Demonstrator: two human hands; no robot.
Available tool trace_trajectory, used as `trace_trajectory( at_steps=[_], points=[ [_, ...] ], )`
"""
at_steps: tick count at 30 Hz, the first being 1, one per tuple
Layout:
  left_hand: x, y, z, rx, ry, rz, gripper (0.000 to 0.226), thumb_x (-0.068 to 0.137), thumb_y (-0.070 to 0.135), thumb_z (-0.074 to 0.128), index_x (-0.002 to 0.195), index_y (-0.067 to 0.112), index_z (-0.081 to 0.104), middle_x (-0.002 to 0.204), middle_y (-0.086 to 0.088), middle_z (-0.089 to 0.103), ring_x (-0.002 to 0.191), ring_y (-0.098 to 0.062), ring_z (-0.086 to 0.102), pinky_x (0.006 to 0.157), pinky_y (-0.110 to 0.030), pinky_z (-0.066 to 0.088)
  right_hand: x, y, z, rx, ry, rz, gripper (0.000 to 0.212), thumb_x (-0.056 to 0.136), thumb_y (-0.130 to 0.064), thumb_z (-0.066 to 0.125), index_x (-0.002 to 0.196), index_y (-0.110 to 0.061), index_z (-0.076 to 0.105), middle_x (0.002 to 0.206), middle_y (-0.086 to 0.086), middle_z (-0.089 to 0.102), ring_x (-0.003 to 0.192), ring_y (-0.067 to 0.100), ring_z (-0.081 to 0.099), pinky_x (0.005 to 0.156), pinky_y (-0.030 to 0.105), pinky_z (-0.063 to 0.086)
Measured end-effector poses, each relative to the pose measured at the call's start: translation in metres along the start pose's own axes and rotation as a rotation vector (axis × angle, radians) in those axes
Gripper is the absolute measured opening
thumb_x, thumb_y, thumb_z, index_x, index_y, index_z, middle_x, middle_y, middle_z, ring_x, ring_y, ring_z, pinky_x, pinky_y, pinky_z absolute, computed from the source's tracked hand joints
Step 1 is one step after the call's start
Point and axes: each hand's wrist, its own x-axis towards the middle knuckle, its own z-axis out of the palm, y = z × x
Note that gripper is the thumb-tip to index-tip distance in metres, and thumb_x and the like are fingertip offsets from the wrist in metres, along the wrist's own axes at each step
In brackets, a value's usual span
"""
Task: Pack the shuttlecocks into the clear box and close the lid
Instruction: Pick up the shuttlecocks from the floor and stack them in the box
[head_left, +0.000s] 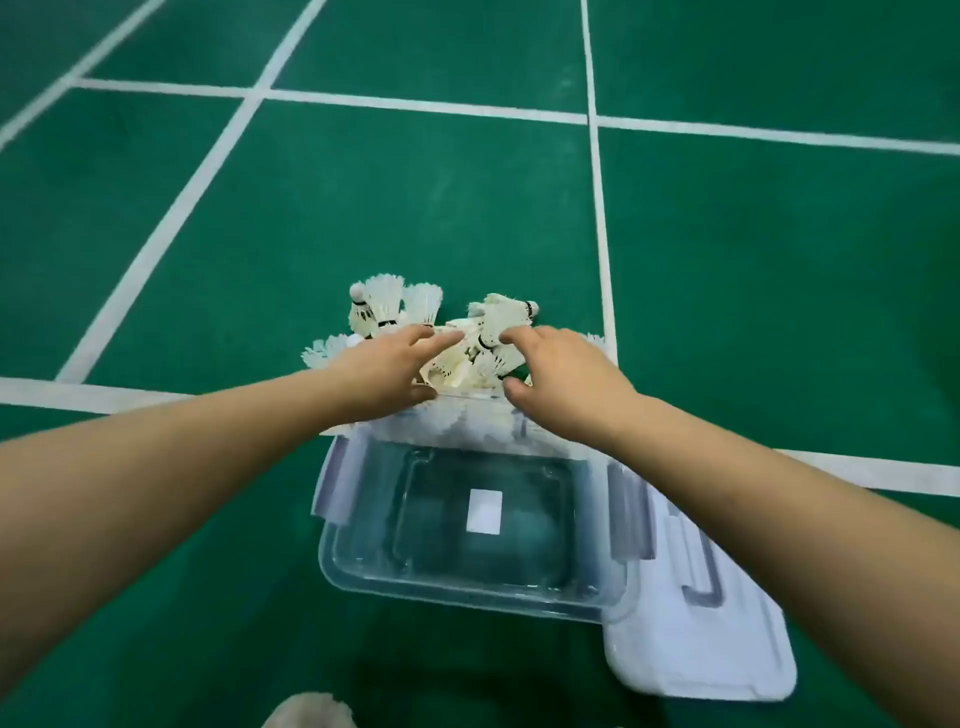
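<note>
Sitting nearest, one clear box (467, 597) stands open, its one lid (701, 649) flat on the green floor (208, 571) at 4 o'clock. At the box's 12 o'clock, the left hand (384, 369) and right hand (566, 379), fingers loosely spread, touch the heaped shuttlecocks (467, 364), at least seven, exact count unclear.

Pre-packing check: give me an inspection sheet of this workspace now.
Surface: green court floor with white lines.
Job's things: clear box open, only a white label inside; lid on the floor at its right; shuttlecocks piled beyond its far edge.
Clutter: pale blurred object at the bottom edge, unidentifiable.
Hands: left hand and right hand reach into the pile, fingers loosely spread.
Cables: nothing seen.
Surroundings: only more court seen.
</note>
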Motion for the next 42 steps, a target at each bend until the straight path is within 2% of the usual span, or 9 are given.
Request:
trace_trajectory(
  at_steps=[4, 7, 13, 18, 21, 25, 28, 36, 42],
  points=[
    [0.016, -0.014, -0.005, -0.219, -0.007, -0.147, 0.069, 0.086, 0.044, 0.056, 0.144, 0.032, 0.020, 0.146, -0.010, 0.034, 0.124, -0.027, 0.045, 0.103, -0.038, 0.036, 0.006, 0.004, 0.013, 0.026, -0.034, 0.025, 0.051, 0.089, -0.028, 0.045, 0.138, -0.019, 0.036, 0.134, 0.011, 0.051, 0.121, 0.030, 0.047, 0.098, 0.041, 0.042],
    [0.024, -0.022, -0.004, -0.172, -0.005, -0.176, 0.065, 0.089, 0.041, 0.053, 0.144, 0.033, 0.020, 0.147, -0.010, 0.032, 0.126, -0.029, 0.042, 0.102, -0.039, 0.035, 0.011, 0.008, 0.021, 0.046, -0.033, 0.042, 0.052, 0.089, -0.028, 0.045, 0.140, -0.019, 0.035, 0.136, 0.012, 0.049, 0.122, 0.031, 0.047, 0.099, 0.041, 0.042],
    [0.034, -0.026, 0.012, -0.088, -0.057, -0.226, 0.095, 0.073, 0.038, 0.074, 0.144, 0.039, 0.011, 0.154, -0.014, 0.011, 0.134, -0.033, 0.031, 0.110, -0.041, 0.028, 0.006, 0.008, 0.030, 0.059, -0.056, 0.062, 0.052, 0.090, -0.027, 0.044, 0.140, -0.018, 0.035, 0.137, 0.012, 0.049, 0.124, 0.031, 0.045, 0.099, 0.038, 0.038],
    [0.044, -0.028, 0.017, -0.129, -0.131, -0.263, 0.104, 0.071, 0.034, 0.077, 0.144, 0.042, 0.003, 0.156, -0.013, -0.001, 0.135, -0.034, 0.031, 0.112, -0.042, 0.026, 0.003, 0.009, 0.032, 0.087, -0.052, 0.068, 0.051, 0.088, -0.026, 0.046, 0.138, -0.018, 0.037, 0.134, 0.010, 0.051, 0.123, 0.029, 0.046, 0.098, 0.037, 0.041],
    [0.046, -0.031, 0.022, -0.123, -0.138, -0.280, 0.099, 0.070, 0.036, 0.077, 0.143, 0.042, 0.010, 0.154, -0.014, 0.006, 0.138, -0.035, 0.023, 0.113, -0.046, 0.025, 0.002, 0.009, 0.038, 0.081, -0.075, 0.055, 0.051, 0.087, -0.027, 0.046, 0.136, -0.018, 0.039, 0.137, 0.010, 0.050, 0.124, 0.030, 0.046, 0.102, 0.041, 0.041],
    [0.046, -0.036, 0.023, -0.022, -0.106, -0.207, 0.068, 0.077, 0.033, 0.069, 0.135, 0.043, 0.034, 0.137, -0.012, 0.033, 0.123, -0.029, 0.033, 0.104, -0.039, 0.031, 0.001, 0.009, 0.041, 0.082, -0.090, 0.066, 0.050, 0.087, -0.029, 0.045, 0.136, -0.019, 0.039, 0.137, 0.010, 0.050, 0.124, 0.030, 0.045, 0.102, 0.041, 0.040],
    [0.046, -0.034, 0.023, -0.051, -0.131, -0.188, 0.057, 0.078, 0.033, 0.069, 0.128, 0.040, 0.044, 0.127, -0.010, 0.038, 0.110, -0.026, 0.043, 0.096, -0.035, 0.037, 0.000, 0.009, 0.041, 0.081, -0.098, 0.067, 0.050, 0.088, -0.029, 0.045, 0.136, -0.018, 0.039, 0.137, 0.010, 0.049, 0.125, 0.030, 0.045, 0.102, 0.041, 0.039],
    [0.049, -0.034, 0.023, 0.022, -0.304, -0.094, 0.039, 0.086, 0.019, 0.058, 0.122, 0.034, 0.055, 0.132, -0.007, 0.041, 0.113, -0.024, 0.047, 0.099, -0.035, 0.039, -0.003, 0.008, 0.045, 0.097, -0.089, 0.071, 0.049, 0.088, -0.028, 0.045, 0.136, -0.018, 0.041, 0.137, 0.008, 0.049, 0.125, 0.029, 0.045, 0.102, 0.039, 0.039],
    [0.048, -0.034, 0.029, 0.056, -0.218, -0.115, 0.039, 0.085, 0.024, 0.063, 0.122, 0.015, 0.059, 0.125, -0.005, 0.057, 0.108, -0.024, 0.053, 0.092, -0.032, 0.043, -0.004, 0.010, 0.048, 0.098, -0.093, 0.071, 0.048, 0.088, -0.028, 0.045, 0.135, -0.018, 0.042, 0.135, 0.009, 0.051, 0.124, 0.029, 0.045, 0.101, 0.040, 0.040]
  ],
)
